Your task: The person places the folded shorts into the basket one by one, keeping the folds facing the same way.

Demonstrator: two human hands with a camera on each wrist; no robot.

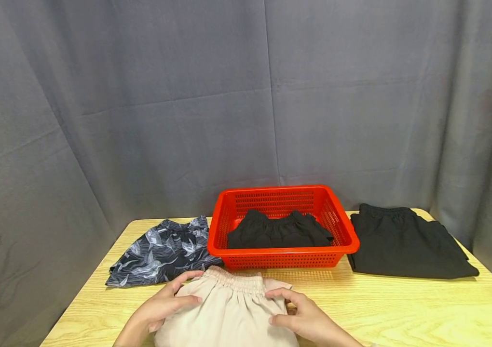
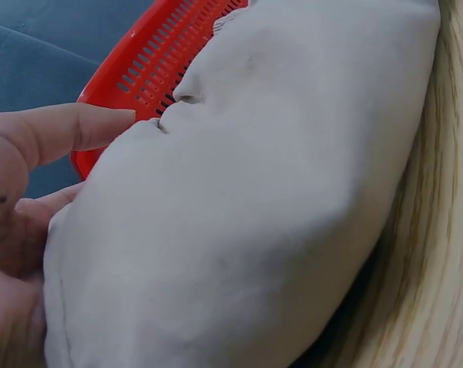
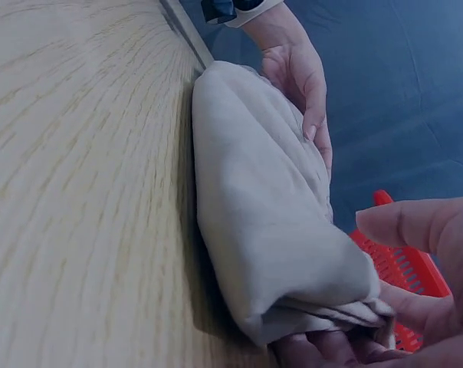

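Note:
Folded beige shorts [image 1: 228,313] with an elastic waistband lie at the near edge of the wooden table [image 1: 402,303]. My left hand [image 1: 181,295] rests flat on their left side, fingers straight; in the left wrist view its index finger [image 2: 78,126] points along the beige cloth [image 2: 254,192]. My right hand [image 1: 289,308] pinches the right end of the shorts. The right wrist view shows that right hand [image 3: 423,284] with fingers under the bunched waistband end of the shorts [image 3: 262,199] and thumb above it, and the left hand [image 3: 304,84] lying on top farther along.
A red plastic basket [image 1: 282,251] just behind the shorts holds a black garment [image 1: 278,231]. Dark leaf-patterned shorts [image 1: 163,250] lie to its left, a folded black garment [image 1: 406,246] to its right. A grey curtain [image 1: 142,120] hangs behind the table.

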